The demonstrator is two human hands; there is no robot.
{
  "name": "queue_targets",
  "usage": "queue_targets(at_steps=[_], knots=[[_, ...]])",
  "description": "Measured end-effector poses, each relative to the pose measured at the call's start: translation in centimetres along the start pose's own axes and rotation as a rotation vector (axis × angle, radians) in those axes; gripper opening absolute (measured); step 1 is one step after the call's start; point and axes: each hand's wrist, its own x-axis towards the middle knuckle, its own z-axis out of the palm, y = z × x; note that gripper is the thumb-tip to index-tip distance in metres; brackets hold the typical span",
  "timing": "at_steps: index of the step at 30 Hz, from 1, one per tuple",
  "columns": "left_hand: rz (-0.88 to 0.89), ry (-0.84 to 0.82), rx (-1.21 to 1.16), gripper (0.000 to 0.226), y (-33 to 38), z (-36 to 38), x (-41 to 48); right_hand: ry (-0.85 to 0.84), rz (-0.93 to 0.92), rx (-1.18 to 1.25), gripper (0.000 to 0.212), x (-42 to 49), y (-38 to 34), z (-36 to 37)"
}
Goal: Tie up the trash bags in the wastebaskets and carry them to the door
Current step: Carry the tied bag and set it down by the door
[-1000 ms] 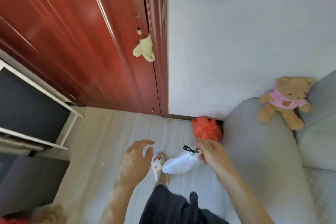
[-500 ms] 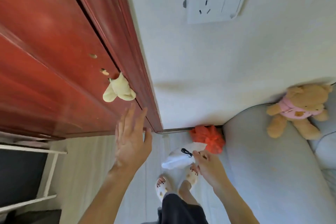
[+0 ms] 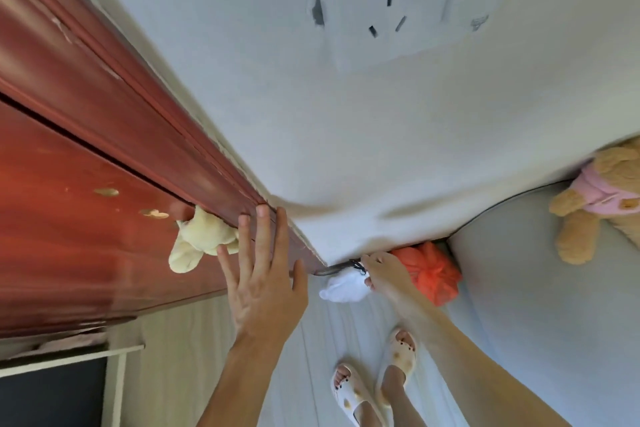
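Pinches the black-tied neck of the white trash bag [image 3: 343, 289] in the right hand [image 3: 388, 274], low at the foot of the wall, just right of the red door [image 3: 69, 218] frame. Holds the left hand [image 3: 263, 281] open, fingers straight and spread, up against that frame beside a hanging cream plush toy [image 3: 199, 241]. Has the orange trash bag [image 3: 434, 274] lying in the corner against the grey sofa [image 3: 536, 288].

Looks steeply down from head height, wide-angle, close against the glossy red-brown wooden door [image 3: 69, 218] and plain white wall [image 3: 346, 149], taking in pale floor [image 3: 329, 340] and cream sandals [image 3: 353, 395] below.
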Motion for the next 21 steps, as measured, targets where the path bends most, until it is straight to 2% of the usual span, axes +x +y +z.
queue_targets(at_steps=[3, 6, 7, 9, 11, 17, 19, 21], knots=[[0.032, 0.012, 0.015, 0.093, -0.6, 0.0, 0.0, -0.067, 0.055, -0.200, 0.034, 3.0, 1.2, -0.3], [0.075, -0.001, 0.031, 0.092, -1.1, -0.4, -0.2, -0.054, 0.112, -0.265, 0.010, 4.2, 2.3, -1.2], [0.086, -0.013, 0.030, 0.091, -1.2, -0.6, -0.2, -0.057, 0.091, -0.354, 0.008, 4.5, 2.5, -1.5], [0.104, -0.042, 0.012, 0.088, -1.3, -1.0, -0.1, -0.117, 0.082, -0.420, 0.015, 4.5, 2.9, -1.7], [0.123, -0.079, -0.025, 0.084, -1.3, -1.4, -0.4, -0.109, 0.058, -0.376, 0.012, 4.4, 4.2, -1.8], [0.117, -0.232, -0.130, 0.068, -0.2, -3.5, -2.6, 0.040, 0.014, -0.045, 0.034, -4.5, 5.8, -4.0], [0.138, -0.314, -0.181, 0.064, 0.7, -4.1, -3.9, 0.073, -0.059, 0.026, 0.029, -10.5, 6.0, -5.4], [0.165, -0.373, -0.226, 0.063, 1.8, -4.6, -5.5, 0.178, -0.132, 0.118, 0.018, -16.2, 7.2, -6.5]])
